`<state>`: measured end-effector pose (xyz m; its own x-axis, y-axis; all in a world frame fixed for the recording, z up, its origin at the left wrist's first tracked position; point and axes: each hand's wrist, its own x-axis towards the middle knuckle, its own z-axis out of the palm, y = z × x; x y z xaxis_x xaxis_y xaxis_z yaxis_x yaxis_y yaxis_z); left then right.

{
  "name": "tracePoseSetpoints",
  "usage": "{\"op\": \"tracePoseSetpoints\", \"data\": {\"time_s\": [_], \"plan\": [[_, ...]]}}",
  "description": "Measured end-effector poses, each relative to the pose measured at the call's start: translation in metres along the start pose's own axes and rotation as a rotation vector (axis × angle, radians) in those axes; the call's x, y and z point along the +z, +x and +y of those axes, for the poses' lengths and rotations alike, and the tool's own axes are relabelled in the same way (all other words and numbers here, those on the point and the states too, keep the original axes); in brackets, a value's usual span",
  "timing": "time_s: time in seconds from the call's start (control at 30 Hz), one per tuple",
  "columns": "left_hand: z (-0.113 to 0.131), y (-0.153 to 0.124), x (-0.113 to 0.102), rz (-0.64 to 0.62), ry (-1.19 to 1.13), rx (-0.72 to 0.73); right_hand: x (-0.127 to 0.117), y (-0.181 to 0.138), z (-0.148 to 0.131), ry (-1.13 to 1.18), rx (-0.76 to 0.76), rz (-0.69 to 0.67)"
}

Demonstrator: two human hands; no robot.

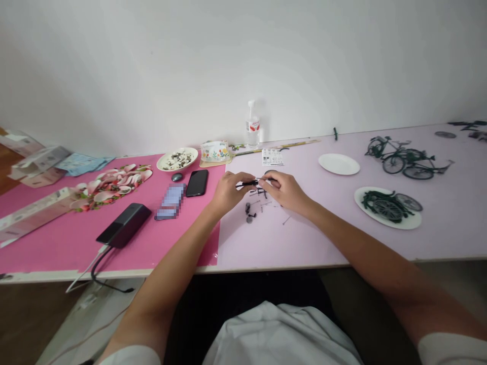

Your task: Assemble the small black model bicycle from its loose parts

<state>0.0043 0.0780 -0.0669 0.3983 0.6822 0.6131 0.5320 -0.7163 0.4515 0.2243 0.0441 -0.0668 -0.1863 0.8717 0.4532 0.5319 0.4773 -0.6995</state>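
Note:
My left hand (229,191) is closed in a pinch on a thin black model part (248,183) above the pale pink table. At the part's right end, my right hand (282,189) is pinched too, its fingertips meeting the part or a small piece on it that I cannot make out. On the table just below my hands lie several small black pieces (250,209) and thin rods. A printed instruction sheet (272,157) lies beyond my hands.
To the right are model bicycles (394,161), a plate (414,222) of bicycle parts and a white plate (338,164). A water bottle (252,126) stands by the wall. On the left are a phone (197,183), a bowl (161,165), a black device (125,225) and pink petal-like pieces (110,188).

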Motion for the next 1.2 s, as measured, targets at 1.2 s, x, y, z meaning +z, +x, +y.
{"op": "tracePoseSetpoints", "data": {"time_s": [1.2], "plan": [[0.009,0.009,-0.003,-0.288,-0.841,-0.535,-0.002,0.007,0.016,-0.046,-0.199,0.297]]}}
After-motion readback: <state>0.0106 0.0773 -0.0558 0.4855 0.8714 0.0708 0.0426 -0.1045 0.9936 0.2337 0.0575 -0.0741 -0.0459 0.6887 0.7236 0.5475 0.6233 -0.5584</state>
